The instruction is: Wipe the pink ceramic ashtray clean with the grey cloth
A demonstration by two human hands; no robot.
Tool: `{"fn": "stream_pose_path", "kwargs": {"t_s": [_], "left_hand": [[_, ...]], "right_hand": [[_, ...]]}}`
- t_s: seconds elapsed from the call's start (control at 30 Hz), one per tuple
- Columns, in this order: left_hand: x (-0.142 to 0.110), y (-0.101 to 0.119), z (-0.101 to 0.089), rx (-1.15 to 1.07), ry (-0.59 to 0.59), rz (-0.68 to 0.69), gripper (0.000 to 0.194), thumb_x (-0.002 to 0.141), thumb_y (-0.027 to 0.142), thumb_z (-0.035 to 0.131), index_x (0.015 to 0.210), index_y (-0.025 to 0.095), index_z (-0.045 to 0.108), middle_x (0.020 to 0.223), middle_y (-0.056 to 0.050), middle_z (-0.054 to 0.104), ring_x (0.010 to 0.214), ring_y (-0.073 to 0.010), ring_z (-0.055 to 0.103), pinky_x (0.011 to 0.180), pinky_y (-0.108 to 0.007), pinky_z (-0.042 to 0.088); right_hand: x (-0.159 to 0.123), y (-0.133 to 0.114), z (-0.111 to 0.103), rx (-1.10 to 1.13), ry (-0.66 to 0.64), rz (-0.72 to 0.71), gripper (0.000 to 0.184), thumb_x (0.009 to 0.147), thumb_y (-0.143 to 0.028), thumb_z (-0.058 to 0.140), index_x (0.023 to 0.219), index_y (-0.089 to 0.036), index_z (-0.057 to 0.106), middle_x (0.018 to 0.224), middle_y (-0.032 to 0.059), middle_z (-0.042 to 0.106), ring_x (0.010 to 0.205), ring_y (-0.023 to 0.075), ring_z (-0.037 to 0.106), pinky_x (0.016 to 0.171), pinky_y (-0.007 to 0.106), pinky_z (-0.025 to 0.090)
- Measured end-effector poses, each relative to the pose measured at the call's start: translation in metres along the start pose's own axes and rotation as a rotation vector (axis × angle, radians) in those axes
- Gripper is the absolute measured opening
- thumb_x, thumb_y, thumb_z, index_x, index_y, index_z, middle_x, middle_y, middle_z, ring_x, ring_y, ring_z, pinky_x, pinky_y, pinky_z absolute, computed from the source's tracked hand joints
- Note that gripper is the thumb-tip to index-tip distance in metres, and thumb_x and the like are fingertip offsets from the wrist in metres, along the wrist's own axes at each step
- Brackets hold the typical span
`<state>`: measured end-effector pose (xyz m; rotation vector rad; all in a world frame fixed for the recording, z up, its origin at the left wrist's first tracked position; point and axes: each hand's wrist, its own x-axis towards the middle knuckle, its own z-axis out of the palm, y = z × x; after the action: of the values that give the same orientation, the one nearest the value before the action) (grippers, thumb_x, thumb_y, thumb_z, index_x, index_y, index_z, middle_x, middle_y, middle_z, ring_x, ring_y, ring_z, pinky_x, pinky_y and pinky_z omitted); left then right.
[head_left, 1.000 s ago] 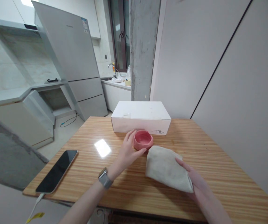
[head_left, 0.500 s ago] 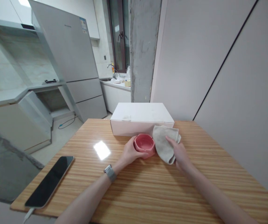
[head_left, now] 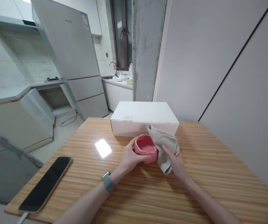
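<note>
A pink, faceted ashtray (head_left: 146,148) is gripped at its left side by my left hand (head_left: 131,157), thumb along the near wall and fingers behind. It tilts slightly, its hollow facing up and toward me. My right hand (head_left: 174,160) pinches a folded grey-beige cloth (head_left: 165,143), thumb on top and the other fingers hidden beneath. The cloth's left edge meets or overlaps the right side of the ashtray. Behind both stands a closed white box (head_left: 143,113), close to the ashtray and partly covered by the cloth.
The wood-grain table (head_left: 82,183) carries a black-screened phone (head_left: 46,185) at the left, with a white cable (head_left: 23,217) plugged in. A pale wall panel (head_left: 194,62) borders the right side. Beyond the table are a fridge (head_left: 66,40) and a sink counter (head_left: 117,84).
The ashtray has come slightly nearer and tipped a little. My right hand has turned the cloth, moving its upper edge left over the ashtray's right rim. The view has shifted slightly.
</note>
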<state>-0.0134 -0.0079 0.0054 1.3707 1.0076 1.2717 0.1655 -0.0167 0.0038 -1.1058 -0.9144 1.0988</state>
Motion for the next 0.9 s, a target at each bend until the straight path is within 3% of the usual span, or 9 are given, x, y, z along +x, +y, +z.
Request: {"fn": "stream_pose_path", "kwargs": {"t_s": [0.13,0.27,0.33,0.4,0.5,0.63,0.73,0.83,0.9], "left_hand": [[-0.003,0.001,0.003,-0.283,-0.029,-0.135,0.077,0.052,0.02,0.087,0.123,0.021,0.056,0.125,-0.01,0.063,0.114,-0.0266,0.058,0.094,-0.035,0.049],[0.0,0.0,0.002,-0.573,-0.083,-0.415,0.063,0.076,0.051,0.066,0.131,0.027,0.049,0.134,-0.011,0.055,0.113,-0.0305,0.058,0.071,-0.036,0.056],[0.002,0.001,0.001,-0.626,-0.089,-0.472,0.059,0.082,0.058,0.056,0.132,0.027,0.049,0.136,-0.011,0.053,0.113,-0.0302,0.058,0.066,-0.034,0.056],[0.002,0.002,0.0,-0.631,-0.103,-0.457,0.055,0.083,0.054,0.057,0.131,0.029,0.05,0.137,-0.009,0.053,0.113,-0.029,0.057,0.064,-0.032,0.056],[-0.001,0.004,0.0,-0.608,-0.116,-0.408,0.051,0.082,0.045,0.063,0.129,0.026,0.053,0.133,-0.01,0.056,0.111,-0.0277,0.058,0.068,-0.031,0.055],[-0.007,0.004,0.004,-0.545,-0.094,-0.373,0.048,0.08,0.036,0.067,0.124,0.018,0.059,0.121,-0.013,0.064,0.104,-0.0257,0.061,0.074,-0.031,0.053],[-0.013,0.003,0.011,-0.497,-0.08,-0.316,0.049,0.078,0.031,0.069,0.124,0.018,0.059,0.122,-0.012,0.064,0.107,-0.0257,0.061,0.084,-0.033,0.051],[-0.018,0.002,0.018,-0.462,-0.092,-0.216,0.047,0.075,0.023,0.071,0.12,0.018,0.062,0.125,-0.011,0.063,0.116,-0.0256,0.057,0.098,-0.034,0.044],[-0.019,0.002,0.02,-0.467,-0.095,-0.217,0.047,0.074,0.023,0.072,0.12,0.017,0.061,0.123,-0.011,0.065,0.116,-0.026,0.057,0.099,-0.036,0.043]], "right_hand": [[-0.008,0.0,0.0,0.03,0.027,0.004,0.046,0.064,-0.043,0.079,0.102,-0.018,0.071,0.107,0.0077,0.075,0.104,0.0292,0.067,0.093,0.04,0.052],[-0.011,0.005,0.0,0.025,-0.011,-0.062,0.042,0.065,-0.046,0.079,0.097,-0.02,0.073,0.104,0.0069,0.076,0.101,0.0299,0.068,0.091,0.042,0.053],[-0.009,0.006,-0.002,0.009,-0.039,-0.087,0.038,0.068,-0.046,0.077,0.097,-0.022,0.074,0.104,0.0056,0.076,0.101,0.0298,0.068,0.092,0.043,0.053],[-0.008,0.005,-0.003,-0.069,-0.129,-0.159,0.032,0.074,-0.045,0.073,0.099,-0.024,0.074,0.105,0.0048,0.075,0.104,0.0295,0.067,0.096,0.045,0.051],[-0.008,-0.001,-0.002,-0.342,-0.301,-0.378,0.029,0.086,-0.039,0.062,0.109,-0.026,0.071,0.118,0.0055,0.07,0.113,0.0299,0.063,0.104,0.05,0.042],[-0.012,-0.007,0.006,-0.656,-0.409,-0.65,0.032,0.093,-0.031,0.051,0.123,-0.024,0.063,0.131,0.0068,0.062,0.127,0.0285,0.051,0.114,0.053,0.027],[-0.017,-0.006,0.01,-0.793,-0.46,-0.743,0.032,0.096,-0.029,0.045,0.12,-0.019,0.063,0.126,0.0107,0.065,0.123,0.0275,0.054,0.11,0.051,0.033],[-0.021,-0.006,0.009,-0.878,-0.445,-0.76,0.032,0.097,-0.03,0.042,0.111,-0.014,0.066,0.117,0.0153,0.069,0.113,0.0287,0.06,0.101,0.048,0.042],[-0.022,-0.008,0.008,-0.893,-0.467,-0.746,0.032,0.098,-0.031,0.04,0.105,-0.015,0.066,0.11,0.0146,0.071,0.108,0.028,0.062,0.097,0.046,0.044]]}}
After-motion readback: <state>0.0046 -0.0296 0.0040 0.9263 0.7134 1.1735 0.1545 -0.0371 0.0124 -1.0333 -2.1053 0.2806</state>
